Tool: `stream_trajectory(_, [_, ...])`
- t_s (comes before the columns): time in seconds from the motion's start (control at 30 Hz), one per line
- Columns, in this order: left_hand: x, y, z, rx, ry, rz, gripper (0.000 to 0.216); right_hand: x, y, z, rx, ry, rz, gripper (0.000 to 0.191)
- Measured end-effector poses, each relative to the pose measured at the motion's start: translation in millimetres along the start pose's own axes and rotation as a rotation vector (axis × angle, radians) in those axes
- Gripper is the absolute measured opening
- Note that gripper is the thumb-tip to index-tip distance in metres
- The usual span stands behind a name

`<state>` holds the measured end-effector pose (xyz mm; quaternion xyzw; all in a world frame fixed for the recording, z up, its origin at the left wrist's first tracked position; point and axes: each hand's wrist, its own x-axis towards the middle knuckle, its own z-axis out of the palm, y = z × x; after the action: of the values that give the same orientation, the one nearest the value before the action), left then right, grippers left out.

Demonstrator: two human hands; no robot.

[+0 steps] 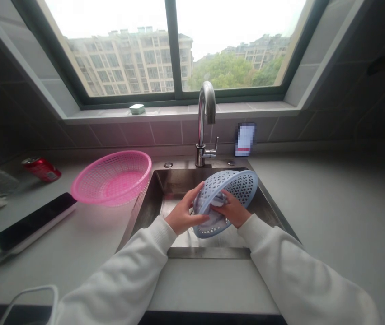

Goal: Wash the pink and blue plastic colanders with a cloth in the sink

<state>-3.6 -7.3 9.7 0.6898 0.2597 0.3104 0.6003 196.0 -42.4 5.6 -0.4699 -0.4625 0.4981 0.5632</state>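
Observation:
Over the sink (pixel 209 253) I see a blue plastic basket (pixel 245 187) with a pierced wall, tilted on its side. My left hand (pixel 186 212) grips its left rim, thumb on the inside and fingers around the outside. Inside the basket, my right hand (pixel 235 208) is closed on a pale, crumpled cloth (pixel 214 216) pressed against the wall. The fingertips of the right hand are partly hidden in the cloth. Behind the basket stands a chrome faucet (pixel 201 131); no water is seen running from its spout.
Left of the sink a pink basket (pixel 114 198) sits on the counter, near a red can (pixel 41 169) on its side and a long black-topped device (pixel 36 221). A phone (pixel 245 140) leans against the back wall. A small green box (pixel 137 109) rests on the sill.

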Motion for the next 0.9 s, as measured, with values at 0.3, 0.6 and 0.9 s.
stream_trajectory(0.3, [1.5, -3.3, 1.0, 0.010, 0.001, -0.025, 0.103, 1.7, -2.6, -2.6, 0.120, 0.105, -0.010, 0.048])
stream_trajectory(0.6, [0.4, 2.4, 2.7, 0.049, 0.008, -0.005, 0.103, 3.8, -7.2, -4.4, 0.378, 0.253, -0.015, 0.046])
stream_trajectory(0.9, [0.5, 3.5, 2.8, 0.099, 0.020, -0.006, 0.104, 3.3, -3.5, -1.2, 0.281, 0.211, -0.034, 0.045])
